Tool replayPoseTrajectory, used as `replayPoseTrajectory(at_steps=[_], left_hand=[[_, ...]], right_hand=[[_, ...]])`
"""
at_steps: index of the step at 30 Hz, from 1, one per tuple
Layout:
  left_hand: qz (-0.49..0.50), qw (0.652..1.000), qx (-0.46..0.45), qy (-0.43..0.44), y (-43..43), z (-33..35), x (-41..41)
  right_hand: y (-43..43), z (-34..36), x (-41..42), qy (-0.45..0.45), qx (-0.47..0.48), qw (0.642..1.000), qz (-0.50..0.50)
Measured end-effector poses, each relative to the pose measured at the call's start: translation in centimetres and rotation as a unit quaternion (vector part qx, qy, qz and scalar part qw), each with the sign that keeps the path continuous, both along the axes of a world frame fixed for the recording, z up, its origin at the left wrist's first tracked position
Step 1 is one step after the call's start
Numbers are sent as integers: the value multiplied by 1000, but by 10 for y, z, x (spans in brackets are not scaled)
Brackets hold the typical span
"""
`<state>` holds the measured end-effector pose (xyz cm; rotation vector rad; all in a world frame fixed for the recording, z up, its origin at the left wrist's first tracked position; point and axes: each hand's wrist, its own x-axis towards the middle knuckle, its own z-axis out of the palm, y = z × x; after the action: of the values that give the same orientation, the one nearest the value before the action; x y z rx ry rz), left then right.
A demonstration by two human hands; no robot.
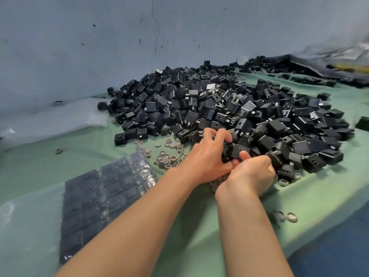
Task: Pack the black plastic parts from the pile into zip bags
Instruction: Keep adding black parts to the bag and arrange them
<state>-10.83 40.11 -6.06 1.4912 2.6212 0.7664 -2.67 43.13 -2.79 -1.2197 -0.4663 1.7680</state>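
Note:
A big pile of black plastic parts (pixel 219 108) covers the green sheet (pixel 50 162) in the middle and right. At the pile's near edge my left hand (pixel 207 154) curls its fingers round several black parts (pixel 237 151). My right hand (pixel 252 172) sits just right of it, thumb pressed on the same clump, fingers curled into parts at the pile's edge. A filled clear zip bag (pixel 103 198) with rows of black parts lies flat to the left, beside my left forearm.
Small grey round caps (pixel 165 158) are scattered between the bag and the pile, and a few caps (pixel 291 216) lie near the table's front edge. A blue-grey wall (pixel 99 47) rises behind. More black parts (pixel 289 64) and crumpled plastic lie at the far right.

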Motion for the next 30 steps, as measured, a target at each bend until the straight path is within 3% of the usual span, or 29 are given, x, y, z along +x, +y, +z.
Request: replayPoseTrajectory(at_steps=[5,10,20,27,30], left_hand=[[-13,995,-64,73,2,3,-4],[-10,996,-87,34,8,11,-2],[30,991,80,-106,-14,4,-12],[102,924,235,-283,-38,26,-20],[90,916,248,-302,-57,41,-11]], right_hand=[[3,-1,5,-29,-20,998,54],[0,-4,4,-30,-15,997,73],[-6,-3,0,31,-32,996,81],[-15,2,-2,12,54,992,115],[-30,7,-8,52,80,973,211]])
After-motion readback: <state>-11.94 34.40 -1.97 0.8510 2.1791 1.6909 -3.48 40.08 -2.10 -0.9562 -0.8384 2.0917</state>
